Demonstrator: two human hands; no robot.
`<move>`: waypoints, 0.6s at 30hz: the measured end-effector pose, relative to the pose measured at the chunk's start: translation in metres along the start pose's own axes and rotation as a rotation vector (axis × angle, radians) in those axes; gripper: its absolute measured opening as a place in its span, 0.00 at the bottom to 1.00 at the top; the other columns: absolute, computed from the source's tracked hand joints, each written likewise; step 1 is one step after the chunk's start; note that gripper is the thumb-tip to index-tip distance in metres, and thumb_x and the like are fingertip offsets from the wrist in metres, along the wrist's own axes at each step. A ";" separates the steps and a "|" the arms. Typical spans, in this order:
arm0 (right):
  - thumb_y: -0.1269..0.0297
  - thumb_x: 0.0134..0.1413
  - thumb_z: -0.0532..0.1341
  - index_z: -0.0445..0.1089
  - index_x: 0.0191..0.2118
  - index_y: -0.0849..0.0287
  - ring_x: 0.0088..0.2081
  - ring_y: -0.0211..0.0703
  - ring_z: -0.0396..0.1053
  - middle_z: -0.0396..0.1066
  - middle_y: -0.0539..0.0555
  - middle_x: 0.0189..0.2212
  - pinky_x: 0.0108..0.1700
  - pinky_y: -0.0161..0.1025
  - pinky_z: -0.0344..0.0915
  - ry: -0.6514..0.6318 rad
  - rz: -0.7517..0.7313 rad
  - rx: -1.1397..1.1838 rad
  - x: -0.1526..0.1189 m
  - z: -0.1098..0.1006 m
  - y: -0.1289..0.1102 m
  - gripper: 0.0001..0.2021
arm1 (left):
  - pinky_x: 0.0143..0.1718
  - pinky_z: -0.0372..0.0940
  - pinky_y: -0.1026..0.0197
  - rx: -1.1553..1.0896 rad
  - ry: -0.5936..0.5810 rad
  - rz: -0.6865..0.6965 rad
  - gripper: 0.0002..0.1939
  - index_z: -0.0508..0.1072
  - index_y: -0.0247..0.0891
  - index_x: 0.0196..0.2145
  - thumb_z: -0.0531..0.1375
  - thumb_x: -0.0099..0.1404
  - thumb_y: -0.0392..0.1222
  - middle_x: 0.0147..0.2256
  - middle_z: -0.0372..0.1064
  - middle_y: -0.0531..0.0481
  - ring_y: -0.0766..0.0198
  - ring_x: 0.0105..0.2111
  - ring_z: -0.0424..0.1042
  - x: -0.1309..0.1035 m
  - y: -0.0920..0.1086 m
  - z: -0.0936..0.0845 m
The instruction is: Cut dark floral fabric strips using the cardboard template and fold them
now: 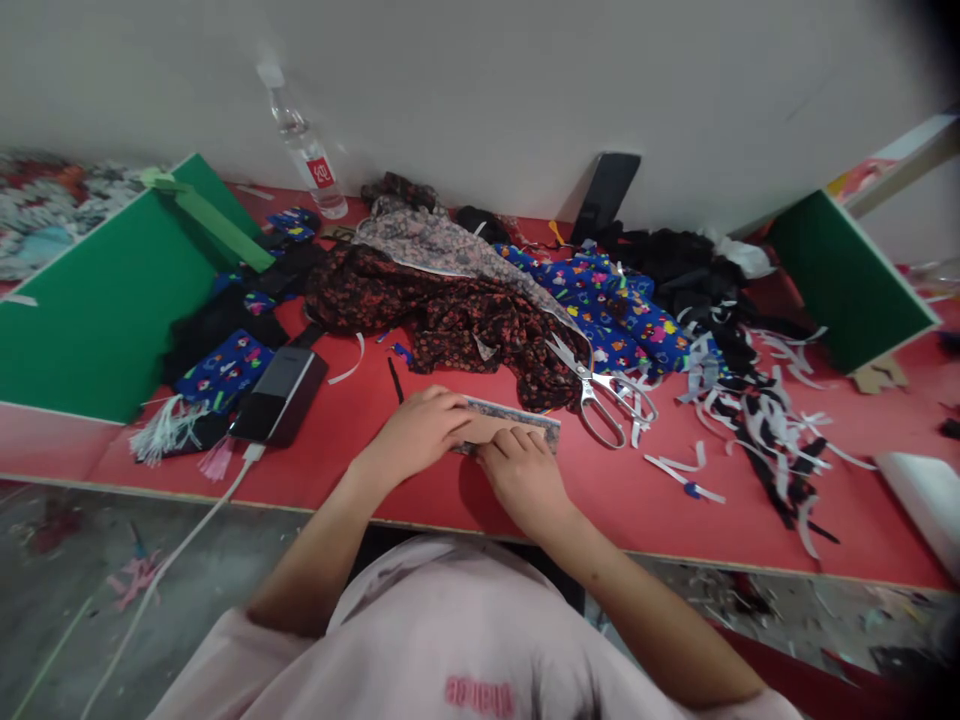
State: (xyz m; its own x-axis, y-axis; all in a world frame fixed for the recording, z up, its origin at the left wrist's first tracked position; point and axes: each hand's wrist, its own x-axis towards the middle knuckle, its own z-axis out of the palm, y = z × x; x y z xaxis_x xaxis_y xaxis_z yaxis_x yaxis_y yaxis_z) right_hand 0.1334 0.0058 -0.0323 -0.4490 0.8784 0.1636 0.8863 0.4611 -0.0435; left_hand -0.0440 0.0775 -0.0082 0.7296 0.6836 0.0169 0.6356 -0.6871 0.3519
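In front of me lies a narrow tan cardboard strip (pixel 517 426) with dark patterned fabric along its long edges. My left hand (pixel 421 430) rests on its left end, fingers pressed together over the strip. At the near edge my right hand (pixel 523 480) is closed, its bent fingertips pinching the fabric against the cardboard; both thumbs are mostly hidden. Beyond the strip, a crumpled heap of dark red floral fabric (pixel 450 305) lies near my fingers. Silver scissors (pixel 600 395) with parted blades rest to the right, their tips on the fabric.
Blue printed fabric (pixel 607 310) and black cloth (pixel 675 265) lie behind. White cut strips (pixel 772 430) are scattered right. A cabled black device (pixel 281 397) sits left. Green panels (pixel 105 320) stand at the sides; a water bottle (pixel 309 150) and phone (pixel 606 195) stand at the wall.
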 end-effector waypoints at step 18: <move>0.68 0.62 0.49 0.67 0.36 0.62 0.37 0.50 0.63 0.66 0.60 0.34 0.38 0.43 0.57 -0.057 0.208 0.015 0.017 0.003 0.006 0.10 | 0.51 0.59 0.56 -0.196 -0.040 0.072 0.04 0.73 0.36 0.34 0.59 0.61 0.37 0.41 0.69 0.46 0.60 0.48 0.63 0.002 -0.009 0.003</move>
State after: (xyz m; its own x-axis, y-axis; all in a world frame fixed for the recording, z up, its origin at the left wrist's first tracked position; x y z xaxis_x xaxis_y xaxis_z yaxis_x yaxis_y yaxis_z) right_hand 0.1309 0.0241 -0.0328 -0.2622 0.9605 0.0936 0.9591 0.2701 -0.0849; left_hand -0.0470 0.0843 -0.0142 0.7834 0.6214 0.0123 0.5233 -0.6701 0.5264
